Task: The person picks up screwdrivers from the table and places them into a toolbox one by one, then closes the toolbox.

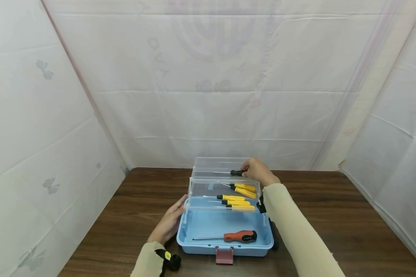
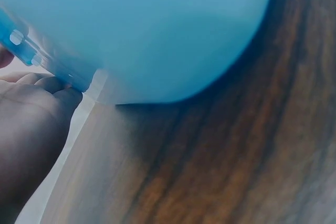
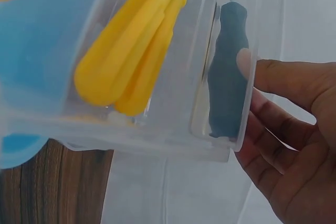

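A blue toolbox (image 1: 225, 252) sits on the table with its clear stepped trays raised at the back. My left hand (image 1: 170, 222) holds its left side near the back, thumb at the rim and fingers along the outside. My right hand (image 3: 294, 114) grips the outer wall of the top clear tray (image 3: 220, 150), thumb over the edge and fingers outside. Beside that thumb lies a black-handled screwdriver (image 3: 228, 72), its handle in the tray. Several yellow-handled screwdrivers (image 1: 245, 191) lie in the lower clear trays. An orange-and-black screwdriver (image 1: 240, 236) rests on the toolbox floor.
The toolbox stands on a dark wooden table (image 1: 142, 192). A pink latch (image 1: 224, 255) hangs at its front. White sheeting (image 1: 208, 96) rises behind the table and along both sides. Each sleeve carries a black wrist strap (image 1: 166, 259).
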### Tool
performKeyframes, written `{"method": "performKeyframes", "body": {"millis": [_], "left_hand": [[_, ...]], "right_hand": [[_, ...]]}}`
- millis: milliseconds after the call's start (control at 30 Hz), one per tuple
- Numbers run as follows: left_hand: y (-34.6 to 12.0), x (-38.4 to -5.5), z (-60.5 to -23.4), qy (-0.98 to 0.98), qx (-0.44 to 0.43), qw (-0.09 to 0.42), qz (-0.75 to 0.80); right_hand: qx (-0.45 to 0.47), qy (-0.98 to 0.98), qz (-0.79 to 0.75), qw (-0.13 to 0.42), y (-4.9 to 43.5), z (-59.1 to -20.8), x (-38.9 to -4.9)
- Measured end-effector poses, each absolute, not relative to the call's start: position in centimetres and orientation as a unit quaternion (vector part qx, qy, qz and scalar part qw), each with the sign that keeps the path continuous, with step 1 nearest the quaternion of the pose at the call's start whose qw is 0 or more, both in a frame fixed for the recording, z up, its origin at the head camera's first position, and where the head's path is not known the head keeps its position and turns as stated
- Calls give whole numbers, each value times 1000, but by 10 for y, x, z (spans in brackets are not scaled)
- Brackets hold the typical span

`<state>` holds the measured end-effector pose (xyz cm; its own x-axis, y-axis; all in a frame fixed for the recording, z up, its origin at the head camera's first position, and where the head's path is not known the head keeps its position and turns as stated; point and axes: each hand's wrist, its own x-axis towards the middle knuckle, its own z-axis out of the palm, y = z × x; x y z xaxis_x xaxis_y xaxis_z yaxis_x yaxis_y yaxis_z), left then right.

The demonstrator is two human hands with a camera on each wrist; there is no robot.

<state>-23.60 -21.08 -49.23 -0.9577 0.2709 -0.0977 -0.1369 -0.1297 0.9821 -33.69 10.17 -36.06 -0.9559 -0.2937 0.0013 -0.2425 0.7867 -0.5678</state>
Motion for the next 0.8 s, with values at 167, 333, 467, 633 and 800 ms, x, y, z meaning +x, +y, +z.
{"method": "performKeyframes", "body": {"millis": [167,333,467,633,800], "left_hand": [[-211,-236,-493,645,48,134,750],[-212,-235,-492,651,56,135,745],[-212,-235,-492,654,53,134,743],[-211,-236,-492,654,46,131,744],[-212,-237,-493,657,46,134,741]], "right_hand": [[-147,944,-292,43,102,-362,-337],[-151,944,-291,41,104,-362,-337],[-159,944,-289,34,105,-363,-336],[-168,940,-297,29,109,-364,-334],[-173,934,-313,21,115,-364,-330]]}}
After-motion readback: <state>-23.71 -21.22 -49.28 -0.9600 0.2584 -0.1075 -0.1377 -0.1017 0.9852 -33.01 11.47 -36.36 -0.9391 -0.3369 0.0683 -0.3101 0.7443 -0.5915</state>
